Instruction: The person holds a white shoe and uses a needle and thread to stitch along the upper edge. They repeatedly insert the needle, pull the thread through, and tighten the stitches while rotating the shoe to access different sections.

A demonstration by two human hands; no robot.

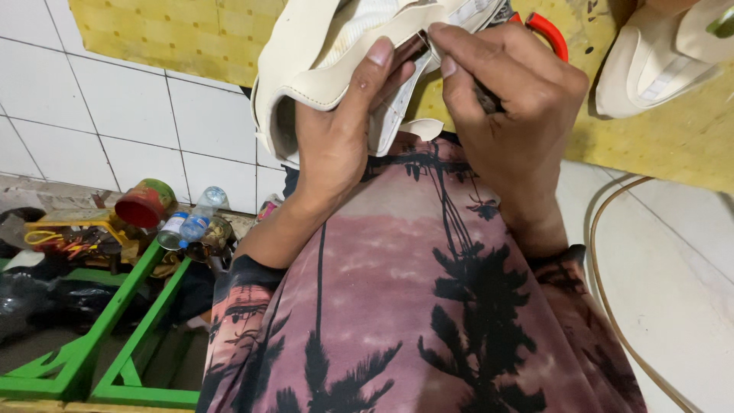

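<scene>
A cream shoe [321,69] is gripped by the left hand [336,138]; just right of it, its edge is pinched by right hand [512,115] fingertips.

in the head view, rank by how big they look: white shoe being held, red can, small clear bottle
1. white shoe, largest, though nearest the camera
2. red can
3. small clear bottle; looks close to the can, so that order is unsure

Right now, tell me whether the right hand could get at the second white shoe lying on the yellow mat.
Probably yes. The right hand is busy pinching the edge of the white shoe held by the left hand, but the second shoe lies close beside it on the yellow mat, with nothing between them.
</scene>
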